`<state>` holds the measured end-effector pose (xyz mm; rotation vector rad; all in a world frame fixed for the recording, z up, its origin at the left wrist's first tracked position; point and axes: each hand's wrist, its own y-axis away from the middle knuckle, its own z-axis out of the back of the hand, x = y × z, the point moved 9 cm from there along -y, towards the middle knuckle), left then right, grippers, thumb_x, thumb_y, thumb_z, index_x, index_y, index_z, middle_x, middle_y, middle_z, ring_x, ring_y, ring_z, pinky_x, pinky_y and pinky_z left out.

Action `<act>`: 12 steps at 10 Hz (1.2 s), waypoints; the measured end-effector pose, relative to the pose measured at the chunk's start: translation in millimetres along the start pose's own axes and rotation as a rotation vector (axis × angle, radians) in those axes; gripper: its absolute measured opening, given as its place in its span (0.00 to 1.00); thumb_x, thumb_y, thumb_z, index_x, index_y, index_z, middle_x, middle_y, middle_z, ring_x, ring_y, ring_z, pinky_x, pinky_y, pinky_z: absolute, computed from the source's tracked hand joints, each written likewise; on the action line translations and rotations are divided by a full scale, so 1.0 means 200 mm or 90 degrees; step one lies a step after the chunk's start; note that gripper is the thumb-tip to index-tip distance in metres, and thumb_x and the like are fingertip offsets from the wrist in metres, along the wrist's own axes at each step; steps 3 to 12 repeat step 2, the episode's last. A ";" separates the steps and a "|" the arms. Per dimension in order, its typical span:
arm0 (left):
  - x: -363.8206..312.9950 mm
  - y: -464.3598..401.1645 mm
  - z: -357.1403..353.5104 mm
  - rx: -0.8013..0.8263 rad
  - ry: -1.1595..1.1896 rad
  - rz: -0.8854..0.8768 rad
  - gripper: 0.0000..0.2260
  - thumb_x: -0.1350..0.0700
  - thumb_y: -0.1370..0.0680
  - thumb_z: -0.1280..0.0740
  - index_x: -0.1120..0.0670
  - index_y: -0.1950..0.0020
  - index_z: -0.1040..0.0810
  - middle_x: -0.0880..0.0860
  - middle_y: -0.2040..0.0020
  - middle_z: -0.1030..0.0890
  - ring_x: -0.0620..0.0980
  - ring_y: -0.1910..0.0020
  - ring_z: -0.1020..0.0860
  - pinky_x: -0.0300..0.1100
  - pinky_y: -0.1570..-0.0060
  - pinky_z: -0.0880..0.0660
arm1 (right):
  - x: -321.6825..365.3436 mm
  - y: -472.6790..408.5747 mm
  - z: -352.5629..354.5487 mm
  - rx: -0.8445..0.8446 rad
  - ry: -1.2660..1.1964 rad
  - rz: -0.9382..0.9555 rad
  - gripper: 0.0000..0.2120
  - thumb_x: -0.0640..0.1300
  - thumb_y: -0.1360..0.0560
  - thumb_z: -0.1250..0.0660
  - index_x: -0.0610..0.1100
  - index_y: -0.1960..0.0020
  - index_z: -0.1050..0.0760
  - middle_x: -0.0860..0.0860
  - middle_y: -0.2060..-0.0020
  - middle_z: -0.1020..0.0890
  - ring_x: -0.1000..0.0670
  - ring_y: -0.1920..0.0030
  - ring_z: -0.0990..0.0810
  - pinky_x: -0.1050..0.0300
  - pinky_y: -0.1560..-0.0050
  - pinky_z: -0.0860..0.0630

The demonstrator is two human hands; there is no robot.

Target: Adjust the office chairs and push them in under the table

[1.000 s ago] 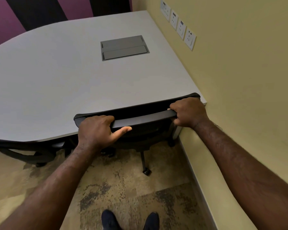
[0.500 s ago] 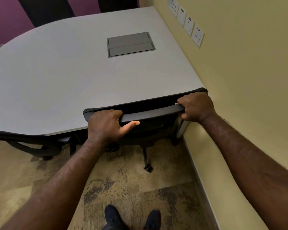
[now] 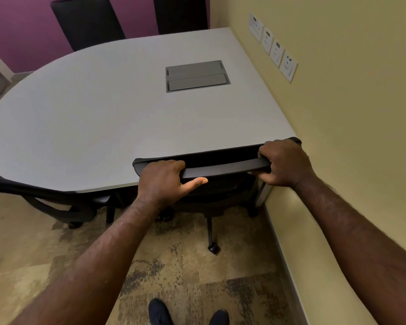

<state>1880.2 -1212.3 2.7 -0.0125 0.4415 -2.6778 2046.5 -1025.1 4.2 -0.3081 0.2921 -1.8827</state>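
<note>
A black office chair (image 3: 223, 166) stands at the near edge of the grey table (image 3: 103, 118), its seat tucked beneath the tabletop and its backrest top against the edge. My left hand (image 3: 167, 181) grips the left part of the backrest's top bar, thumb stretched along its underside. My right hand (image 3: 284, 163) grips the right end of the same bar, fingers curled round it. One caster (image 3: 213, 248) of the chair's base shows on the floor. A second black chair (image 3: 45, 198) sits at the table's left, partly under it.
A yellow wall (image 3: 349, 137) runs close along the right, with several sockets (image 3: 277, 53). A grey cable hatch (image 3: 196, 76) is set in the tabletop. Dark panels stand against the purple back wall (image 3: 21, 31). My shoes (image 3: 188, 313) show on patterned carpet.
The view has tilted up and shifted, showing more of the back wall. Both hands keep their grip on the backrest, which stays at the table edge.
</note>
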 end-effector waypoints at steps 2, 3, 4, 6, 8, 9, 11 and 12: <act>-0.01 0.01 0.01 -0.005 0.053 -0.020 0.28 0.23 0.29 0.47 0.47 0.59 0.30 0.43 0.65 0.29 0.45 0.65 0.31 0.42 0.63 0.38 | 0.08 0.04 0.05 -0.070 0.023 0.027 0.36 0.76 0.35 0.37 0.45 0.46 0.25 0.49 0.52 0.22 0.46 0.51 0.25 0.48 0.47 0.35; -0.01 0.01 0.01 -0.005 0.053 -0.020 0.28 0.23 0.29 0.47 0.47 0.59 0.30 0.43 0.65 0.29 0.45 0.65 0.31 0.42 0.63 0.38 | 0.08 0.04 0.05 -0.070 0.023 0.027 0.36 0.76 0.35 0.37 0.45 0.46 0.25 0.49 0.52 0.22 0.46 0.51 0.25 0.48 0.47 0.35; -0.01 0.01 0.01 -0.005 0.053 -0.020 0.28 0.23 0.29 0.47 0.47 0.59 0.30 0.43 0.65 0.29 0.45 0.65 0.31 0.42 0.63 0.38 | 0.08 0.04 0.05 -0.070 0.023 0.027 0.36 0.76 0.35 0.37 0.45 0.46 0.25 0.49 0.52 0.22 0.46 0.51 0.25 0.48 0.47 0.35; -0.01 0.01 0.01 -0.005 0.053 -0.020 0.28 0.23 0.29 0.47 0.47 0.59 0.30 0.43 0.65 0.29 0.45 0.65 0.31 0.42 0.63 0.38 | 0.08 0.04 0.05 -0.070 0.023 0.027 0.36 0.76 0.35 0.37 0.45 0.46 0.25 0.49 0.52 0.22 0.46 0.51 0.25 0.48 0.47 0.35; -0.01 0.01 0.01 -0.005 0.053 -0.020 0.28 0.23 0.29 0.47 0.47 0.59 0.30 0.43 0.65 0.29 0.45 0.65 0.31 0.42 0.63 0.38 | 0.08 0.04 0.05 -0.070 0.023 0.027 0.36 0.76 0.35 0.37 0.45 0.46 0.25 0.49 0.52 0.22 0.46 0.51 0.25 0.48 0.47 0.35; -0.01 0.01 0.01 -0.005 0.053 -0.020 0.28 0.23 0.29 0.47 0.47 0.59 0.30 0.43 0.65 0.29 0.45 0.65 0.31 0.42 0.63 0.38 | 0.08 0.04 0.05 -0.070 0.023 0.027 0.36 0.76 0.35 0.37 0.45 0.46 0.25 0.49 0.52 0.22 0.46 0.51 0.25 0.48 0.47 0.35; -0.01 0.01 0.01 -0.005 0.053 -0.020 0.28 0.23 0.29 0.47 0.47 0.59 0.30 0.43 0.65 0.29 0.45 0.65 0.31 0.42 0.63 0.38 | 0.08 0.04 0.05 -0.070 0.023 0.027 0.36 0.76 0.35 0.37 0.45 0.46 0.25 0.49 0.52 0.22 0.46 0.51 0.25 0.48 0.47 0.35; -0.01 0.01 0.01 -0.005 0.053 -0.020 0.28 0.23 0.29 0.47 0.47 0.59 0.30 0.43 0.65 0.29 0.45 0.65 0.31 0.42 0.63 0.38 | 0.08 0.04 0.05 -0.070 0.023 0.027 0.36 0.76 0.35 0.37 0.45 0.46 0.25 0.49 0.52 0.22 0.46 0.51 0.25 0.48 0.47 0.35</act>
